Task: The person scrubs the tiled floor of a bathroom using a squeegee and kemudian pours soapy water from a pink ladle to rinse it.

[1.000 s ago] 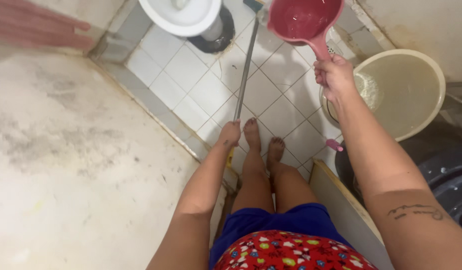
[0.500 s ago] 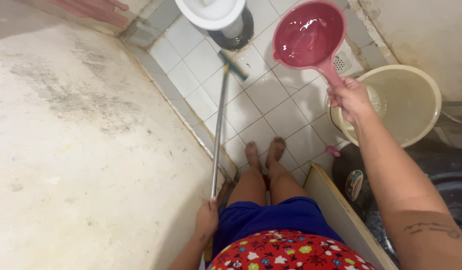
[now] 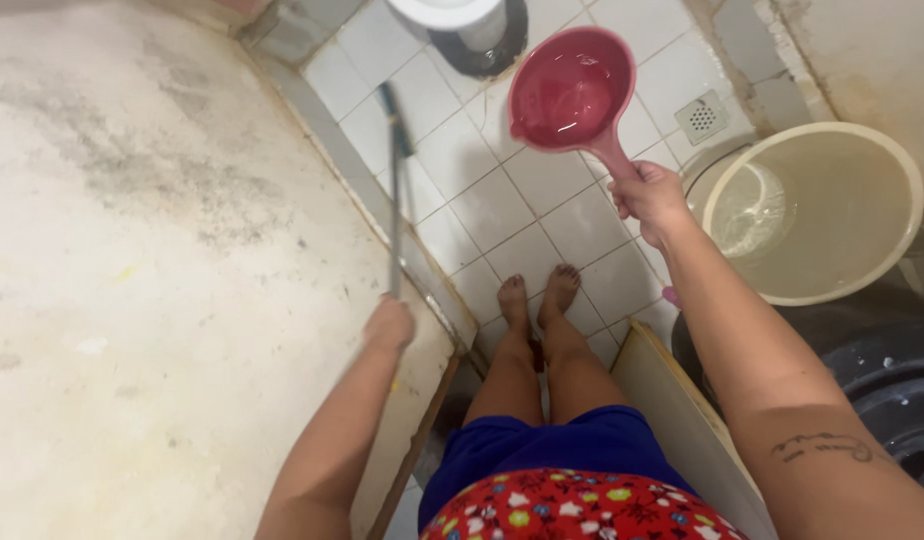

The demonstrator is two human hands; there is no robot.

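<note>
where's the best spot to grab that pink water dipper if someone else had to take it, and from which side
Probably the upper stretch of the handle, just below the bowl of the pink dipper, coming from the drain side. The right hand already fills the handle's lower end, and the bowl holds water, so gripping its rim could tip it. The left hand holds the long-handled floor brush.

bare arms, no sleeves. left hand (image 3: pixel 389 325) and right hand (image 3: pixel 650 198) ungloved. dark script-like tattoo on right forearm. blue shorts, red top with small flower print. bare legs, bare feet.
</note>
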